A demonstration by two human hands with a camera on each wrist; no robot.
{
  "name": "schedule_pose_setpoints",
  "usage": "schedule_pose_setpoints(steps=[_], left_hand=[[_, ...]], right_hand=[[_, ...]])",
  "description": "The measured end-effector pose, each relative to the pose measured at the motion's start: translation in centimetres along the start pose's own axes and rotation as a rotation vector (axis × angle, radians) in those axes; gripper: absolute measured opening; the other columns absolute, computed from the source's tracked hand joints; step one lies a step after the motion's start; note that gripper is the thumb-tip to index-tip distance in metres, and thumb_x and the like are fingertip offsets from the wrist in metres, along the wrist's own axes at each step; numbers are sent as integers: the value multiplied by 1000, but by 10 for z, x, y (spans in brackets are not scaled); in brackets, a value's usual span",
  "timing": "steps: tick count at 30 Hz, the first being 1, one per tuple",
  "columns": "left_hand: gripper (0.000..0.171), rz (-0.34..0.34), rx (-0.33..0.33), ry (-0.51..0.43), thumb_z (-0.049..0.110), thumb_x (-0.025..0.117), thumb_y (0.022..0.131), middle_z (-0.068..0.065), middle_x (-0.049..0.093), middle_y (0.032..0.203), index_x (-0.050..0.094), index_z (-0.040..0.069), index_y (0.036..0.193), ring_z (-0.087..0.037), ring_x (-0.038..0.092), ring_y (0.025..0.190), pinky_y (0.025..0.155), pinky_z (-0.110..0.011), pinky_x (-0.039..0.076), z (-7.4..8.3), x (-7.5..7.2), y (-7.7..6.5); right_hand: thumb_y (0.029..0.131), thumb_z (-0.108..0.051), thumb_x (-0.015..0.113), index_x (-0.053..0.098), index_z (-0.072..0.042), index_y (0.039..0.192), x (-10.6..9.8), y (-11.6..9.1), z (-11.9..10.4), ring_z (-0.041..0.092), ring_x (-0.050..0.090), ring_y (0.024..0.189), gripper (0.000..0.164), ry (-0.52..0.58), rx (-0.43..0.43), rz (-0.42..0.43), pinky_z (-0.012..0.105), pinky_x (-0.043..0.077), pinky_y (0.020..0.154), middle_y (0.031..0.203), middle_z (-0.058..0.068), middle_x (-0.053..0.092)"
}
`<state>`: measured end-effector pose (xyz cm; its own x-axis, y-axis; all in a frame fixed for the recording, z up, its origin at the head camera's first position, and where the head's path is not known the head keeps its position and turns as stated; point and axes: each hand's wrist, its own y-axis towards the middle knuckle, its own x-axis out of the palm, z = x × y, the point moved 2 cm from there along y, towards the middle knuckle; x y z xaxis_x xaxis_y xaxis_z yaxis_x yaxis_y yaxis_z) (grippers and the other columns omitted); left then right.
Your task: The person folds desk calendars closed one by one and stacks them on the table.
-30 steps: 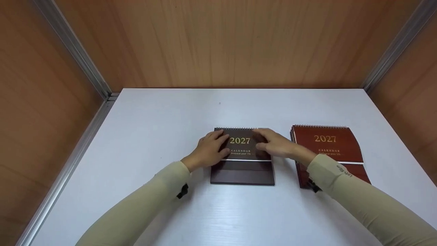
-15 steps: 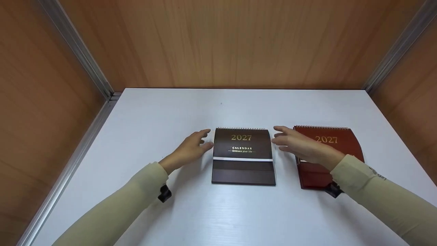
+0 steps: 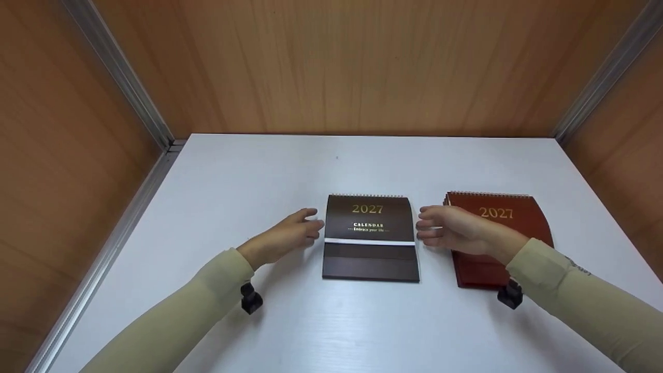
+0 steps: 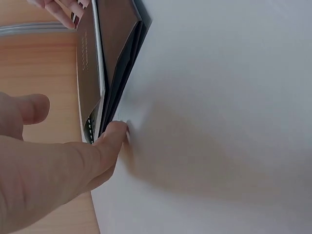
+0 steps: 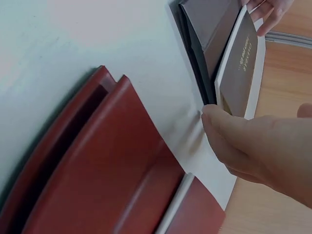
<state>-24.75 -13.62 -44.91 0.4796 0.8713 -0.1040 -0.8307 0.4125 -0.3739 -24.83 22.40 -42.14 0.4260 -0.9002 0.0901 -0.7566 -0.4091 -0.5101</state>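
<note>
A dark brown desk calendar point(image 3: 371, 261) lies on the white table, its spiral binding on the far side and gold "2027" lettering on the cover. Layered dark boards show along its near edge in the left wrist view. My left hand point(image 3: 284, 237) is beside its left edge, fingers loosely bent and holding nothing. On the other side, my right hand point(image 3: 461, 228) has its fingertips close to the right edge, partly over a red calendar point(image 3: 523, 211). Whether either hand's fingertips touch the brown calendar, I cannot tell.
In the right wrist view, the red calendar point(image 5: 122, 161) shows thick boards with a gap between them. The white table point(image 3: 259, 166) meets a wooden back wall point(image 3: 362, 67). Metal rails point(image 3: 127, 77) run up the corners, and wooden panels stand at both sides.
Both hands have come off the top of the brown calendar and moved apart to its left and right sides. In the last half second they came slightly nearer to me. The calendars stay in place.
</note>
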Motion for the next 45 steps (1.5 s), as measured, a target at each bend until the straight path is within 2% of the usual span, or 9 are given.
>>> schedule_pose_setpoints(steps=[9,15,18,22,25,28,32,39,45], left_hand=[[72,-20,-39,-129,21,51,111,-27,46,159,13,-1,168,-35,46,150,125,-42,37,0,6,5],[74,-1,-26,-161,20,53,109,-28,49,157,14,-7,165,-35,48,148,123,-42,39,-1,7,9],[73,10,-25,-176,19,53,108,-29,48,157,15,-10,164,-35,47,148,123,-43,39,-2,7,12],[69,40,-24,-175,16,51,108,-31,49,156,20,-15,161,-38,46,149,123,-43,38,-3,9,16],[65,80,-23,-159,13,50,106,-32,51,153,26,-18,158,-39,48,148,123,-43,39,-4,10,18],[62,123,-34,-145,10,51,103,-31,54,150,33,-19,155,-37,50,145,121,-41,41,-3,13,19],[62,151,-52,-143,9,52,101,-31,53,151,35,-19,154,-38,51,145,121,-41,42,-3,14,20],[66,184,-89,-108,12,56,101,-29,51,155,34,-16,157,-36,50,147,120,-39,43,-3,14,20],[62,196,-54,-113,11,56,101,-28,55,151,39,-14,155,-35,52,145,119,-40,44,-3,16,21]], right_hand=[[111,-19,44,-3,1,167,0,4,6,46,18,160,76,106,43,9,56,30,127,170,34,14],[111,-18,45,1,2,166,2,8,8,46,16,160,72,160,36,8,57,30,126,170,35,14],[111,-16,45,13,2,160,3,11,10,45,17,161,62,191,33,12,55,30,127,169,33,14],[110,-15,47,30,-1,143,4,15,11,43,22,159,40,237,38,42,51,30,127,165,30,23],[109,-13,47,34,-3,136,7,19,11,39,38,150,32,270,50,69,48,33,126,153,27,37],[108,-12,45,36,-2,135,10,24,9,30,51,132,30,274,59,98,44,36,125,139,21,46],[106,-12,43,39,-2,130,14,29,8,24,50,122,27,255,68,115,40,36,123,130,16,45],[104,-13,43,47,-4,110,19,33,9,17,49,101,12,240,80,132,31,45,101,104,5,51],[104,-13,45,47,-2,122,20,33,10,19,59,113,22,227,72,162,34,46,111,115,8,61]])
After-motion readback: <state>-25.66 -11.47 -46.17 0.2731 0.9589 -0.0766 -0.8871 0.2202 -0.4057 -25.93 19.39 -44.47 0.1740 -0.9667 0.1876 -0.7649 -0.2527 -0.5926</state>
